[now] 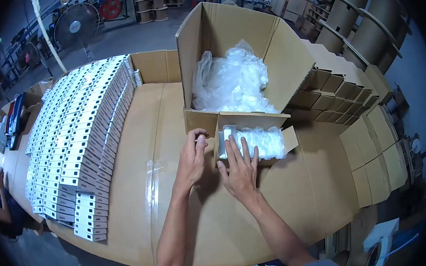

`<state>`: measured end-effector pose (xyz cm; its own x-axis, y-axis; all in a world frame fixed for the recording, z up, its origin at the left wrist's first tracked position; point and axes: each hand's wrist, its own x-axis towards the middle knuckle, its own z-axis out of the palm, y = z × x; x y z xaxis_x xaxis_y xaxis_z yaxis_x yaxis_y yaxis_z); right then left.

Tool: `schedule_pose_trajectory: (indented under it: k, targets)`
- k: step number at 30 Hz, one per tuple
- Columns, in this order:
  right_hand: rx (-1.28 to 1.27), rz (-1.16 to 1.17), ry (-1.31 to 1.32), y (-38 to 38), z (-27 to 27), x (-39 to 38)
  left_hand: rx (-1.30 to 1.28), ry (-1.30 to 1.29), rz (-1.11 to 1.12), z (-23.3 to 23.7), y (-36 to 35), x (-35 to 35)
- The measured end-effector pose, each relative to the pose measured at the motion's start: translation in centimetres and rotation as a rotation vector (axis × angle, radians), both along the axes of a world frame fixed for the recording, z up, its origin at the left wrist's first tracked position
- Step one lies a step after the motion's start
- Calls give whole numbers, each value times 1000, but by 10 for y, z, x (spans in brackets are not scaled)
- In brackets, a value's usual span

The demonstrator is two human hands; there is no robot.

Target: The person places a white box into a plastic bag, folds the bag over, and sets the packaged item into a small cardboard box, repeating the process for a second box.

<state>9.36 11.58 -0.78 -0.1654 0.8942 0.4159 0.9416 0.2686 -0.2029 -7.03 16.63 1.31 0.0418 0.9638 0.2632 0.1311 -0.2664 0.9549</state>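
A small open cardboard box (290, 138) stands in front of me, filled with items in clear plastic wrap (268, 143). My right hand (240, 170) lies on the left part of the wrapped items, its fingers spread. Just left of the small box is my left hand (193, 156), raised a little with its fingers curved and apart, and nothing visible in it. Behind the small box a large open carton (235, 22) holds a heap of clear plastic bags (234, 77).
Long stacks of small white boxes (83, 112) cover the table's left side. Folded or empty brown boxes (329, 95) are piled at the right. The table is covered with taped cardboard (134, 138). Part of another person (6, 207) shows at the far left.
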Motion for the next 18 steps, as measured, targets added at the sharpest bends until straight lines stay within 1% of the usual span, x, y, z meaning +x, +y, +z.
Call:
schedule_pose_trajectory:
  k: [4, 6, 7, 10, 11, 12, 13, 14, 15, 16, 17, 18]
  targets:
    - [-49, 13, -53, 8, -5, 3, -94, -101, 2, -7, 0, 6]
    - [-88, 18, -31, 6, 3, 3, -64, -70, 18, -7, 0, 12]
    - [-40, 28, -49, 5, 3, 6, -51, -52, 33, -5, -3, 16]
    - [-68, 144, 172, -21, 21, 29, -5, -3, 98, 5, -3, 22]
    - [53, 127, 370, -31, 20, 42, 6, 4, 118, 1, -1, 22]
    - [210, 25, 617, -41, 18, 57, 21, 9, 142, 0, 3, 21]
    - [307, -148, 701, -42, 5, 79, -30, 45, 124, 1, 7, 19]
    - [339, -328, 944, -39, -4, 96, -10, 97, 110, 6, 10, 21]
    - [338, -408, 1113, -31, -8, 116, 10, 153, 98, 13, 14, 23]
    - [241, -384, 1142, -20, -13, 133, 32, 210, 85, 21, 19, 25]
    - [145, -359, 1165, -6, -19, 151, 158, 282, 72, 19, 32, 27]
    - [45, -338, 1185, 7, -26, 166, 170, 349, 84, 20, 42, 31]
